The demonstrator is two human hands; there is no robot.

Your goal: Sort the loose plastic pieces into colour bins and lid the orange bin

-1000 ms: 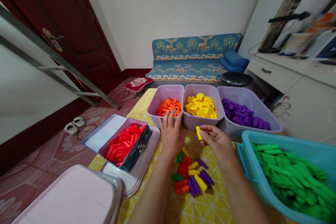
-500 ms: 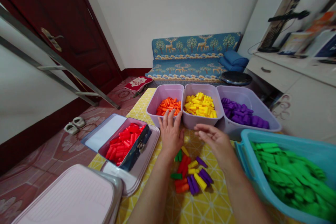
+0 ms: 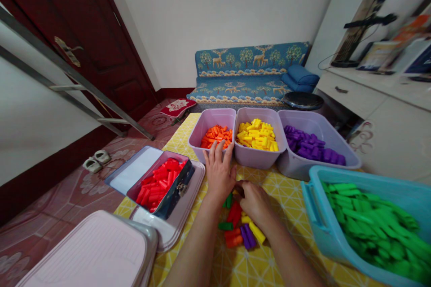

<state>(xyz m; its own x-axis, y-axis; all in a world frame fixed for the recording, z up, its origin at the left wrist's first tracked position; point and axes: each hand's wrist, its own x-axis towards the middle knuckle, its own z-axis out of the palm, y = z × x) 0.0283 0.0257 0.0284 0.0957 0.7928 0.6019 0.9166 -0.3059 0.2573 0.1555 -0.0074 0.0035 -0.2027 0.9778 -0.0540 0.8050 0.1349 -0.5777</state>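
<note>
My left hand (image 3: 218, 172) has its fingers spread against the front of the lilac bin (image 3: 194, 136) that holds orange pieces (image 3: 215, 134). Just right of it, my right hand (image 3: 253, 199) reaches down with curled fingers into a loose pile of small plastic pieces. What its fingertips pinch, if anything, is hidden. In the pile, red pieces (image 3: 235, 213), green pieces (image 3: 225, 225), orange pieces (image 3: 233, 237), purple pieces (image 3: 248, 236) and a yellow piece (image 3: 257, 232) lie on the cloth. My right hand and forearm cover part of the pile.
Behind stand bins of yellow pieces (image 3: 256, 134) and purple pieces (image 3: 311, 147). A turquoise tub (image 3: 332, 237) with green pieces is at right. Left, an open tin box (image 3: 173, 193) of red pieces rests on a lid; stacked lids (image 3: 90, 251) lie nearer. A ladder (image 3: 84, 87) leans beyond.
My right hand has moved left and down from in front of the yellow bin to the pile, its fingers curling downward. My left hand has stayed in place.
</note>
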